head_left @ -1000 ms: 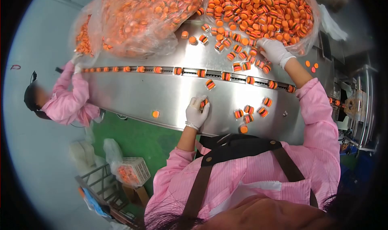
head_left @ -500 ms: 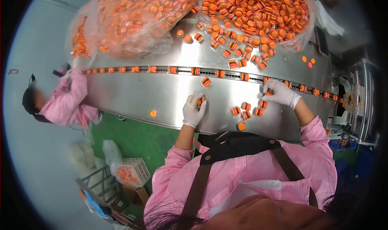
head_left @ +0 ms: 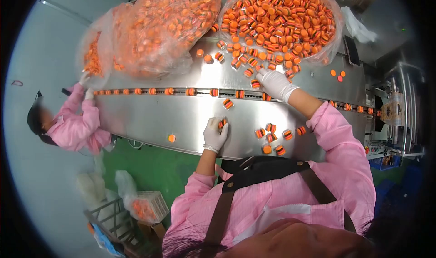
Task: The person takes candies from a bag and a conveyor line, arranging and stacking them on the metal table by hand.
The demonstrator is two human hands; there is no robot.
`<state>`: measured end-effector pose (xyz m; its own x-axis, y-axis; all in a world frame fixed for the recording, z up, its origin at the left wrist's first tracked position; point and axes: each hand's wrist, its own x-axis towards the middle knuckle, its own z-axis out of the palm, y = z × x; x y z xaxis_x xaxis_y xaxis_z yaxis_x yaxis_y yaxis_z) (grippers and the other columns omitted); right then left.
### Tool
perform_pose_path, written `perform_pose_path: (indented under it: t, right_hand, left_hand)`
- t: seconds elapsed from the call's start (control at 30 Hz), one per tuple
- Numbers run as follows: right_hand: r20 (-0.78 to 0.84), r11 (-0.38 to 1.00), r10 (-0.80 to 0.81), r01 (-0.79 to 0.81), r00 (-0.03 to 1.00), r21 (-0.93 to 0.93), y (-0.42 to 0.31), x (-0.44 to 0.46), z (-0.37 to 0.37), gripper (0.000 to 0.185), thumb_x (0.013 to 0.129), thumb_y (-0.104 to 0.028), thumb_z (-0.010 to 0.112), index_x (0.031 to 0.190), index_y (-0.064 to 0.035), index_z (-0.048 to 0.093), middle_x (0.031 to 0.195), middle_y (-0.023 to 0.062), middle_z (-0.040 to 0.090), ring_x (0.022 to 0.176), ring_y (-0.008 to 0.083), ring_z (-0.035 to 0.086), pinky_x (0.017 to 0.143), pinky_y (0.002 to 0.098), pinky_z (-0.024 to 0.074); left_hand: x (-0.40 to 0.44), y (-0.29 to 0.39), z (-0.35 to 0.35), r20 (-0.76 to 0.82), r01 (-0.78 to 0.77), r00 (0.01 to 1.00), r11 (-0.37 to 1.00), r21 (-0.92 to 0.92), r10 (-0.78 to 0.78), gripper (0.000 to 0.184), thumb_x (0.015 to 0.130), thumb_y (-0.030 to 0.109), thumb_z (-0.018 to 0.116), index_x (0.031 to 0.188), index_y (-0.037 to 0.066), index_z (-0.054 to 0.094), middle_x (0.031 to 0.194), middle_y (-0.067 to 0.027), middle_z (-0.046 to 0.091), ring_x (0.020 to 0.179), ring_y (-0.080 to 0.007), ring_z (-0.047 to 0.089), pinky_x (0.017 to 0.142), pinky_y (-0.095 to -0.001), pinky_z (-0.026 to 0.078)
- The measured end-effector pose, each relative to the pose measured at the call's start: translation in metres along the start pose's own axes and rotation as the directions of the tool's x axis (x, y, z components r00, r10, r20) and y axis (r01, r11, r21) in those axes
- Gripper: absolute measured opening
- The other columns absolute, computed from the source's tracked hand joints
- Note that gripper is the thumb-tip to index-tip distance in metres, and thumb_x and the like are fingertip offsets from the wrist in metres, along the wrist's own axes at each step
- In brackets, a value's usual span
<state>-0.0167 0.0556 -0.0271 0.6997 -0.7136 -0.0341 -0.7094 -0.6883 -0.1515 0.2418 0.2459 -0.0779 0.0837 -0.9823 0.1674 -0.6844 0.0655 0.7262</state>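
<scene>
Gloved in white, my left hand [head_left: 215,135] rests on the near side of the steel table, its fingers curled round a layered orange burger-shaped candy [head_left: 222,123]. My right hand [head_left: 277,85], also gloved, stretches across the conveyor channel [head_left: 225,94]. Its fingers are extended at the loose candies [head_left: 249,72] spilled beyond the channel, touching or just above them; its thumb is partly hidden. A single candy [head_left: 228,103] lies between my left hand and the channel. Several more candies [head_left: 271,127] lie on the near side below my right forearm.
A large open clear bag of candies [head_left: 281,24] stands at the back, beside another filled bag [head_left: 159,31]. Spaced candies sit along the channel, which runs to a machine [head_left: 393,110] at right. A co-worker in pink [head_left: 75,119] works at the far left end.
My right hand has moved from the near side of the channel, up and left across it, to the loose candies. My left hand keeps its candy. The camera view has shifted slightly.
</scene>
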Motion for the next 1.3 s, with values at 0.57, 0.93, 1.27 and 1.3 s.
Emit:
perform_pose_path:
  t: [0.57,0.93,1.27,1.3]
  right_hand:
    - [0.199,0.893,-0.148,0.044,0.969,0.449,-0.029,-0.089,-0.018,0.021,0.077,-0.019,0.066,0.091,-0.0048,0.057,0.087,0.0167,0.060,0.088,0.0370,0.061,0.079,0.0465,0.0489]
    - [-0.031,0.912,-0.007,0.019,0.999,0.409,-0.021,-0.051,-0.020,0.026,0.081,-0.023,0.067,0.095,-0.0033,0.057,0.099,0.0170,0.057,0.091,0.0366,0.060,0.080,0.0453,0.0501]
    - [0.102,0.955,0.184,-0.202,0.978,0.217,-0.031,0.018,-0.010,0.026,0.086,-0.017,0.057,0.106,-0.0011,0.053,0.101,0.0207,0.062,0.090,0.0378,0.064,0.078,0.0473,0.0513]
    - [0.051,0.946,0.176,-0.183,0.983,0.269,-0.031,0.011,-0.013,0.025,0.086,-0.017,0.057,0.104,-0.0011,0.052,0.101,0.0203,0.062,0.089,0.0379,0.064,0.078,0.0472,0.0513]
  left_hand:
    - [-0.001,0.001,0.001,-0.001,0.008,1.000,1.000,0.003,-0.008,0.025,0.081,0.012,0.068,0.105,0.004,0.065,0.099,-0.0153,0.062,0.093,-0.0319,0.062,0.083,-0.0379,0.050]
    - [0.000,0.003,-0.001,-0.010,0.010,1.000,1.000,-0.016,-0.010,0.025,0.081,0.012,0.068,0.105,0.005,0.066,0.098,-0.0154,0.063,0.092,-0.0318,0.062,0.083,-0.0379,0.050]
    - [0.000,-0.002,0.001,-0.022,-0.003,1.000,1.000,-0.012,0.003,0.025,0.080,0.012,0.069,0.104,0.006,0.066,0.097,-0.0129,0.065,0.092,-0.0300,0.063,0.081,-0.0374,0.051]
    - [0.000,-0.003,0.002,-0.028,-0.012,1.000,1.000,-0.004,0.012,0.025,0.080,0.012,0.068,0.103,0.006,0.066,0.097,-0.0127,0.065,0.092,-0.0300,0.063,0.081,-0.0374,0.051]
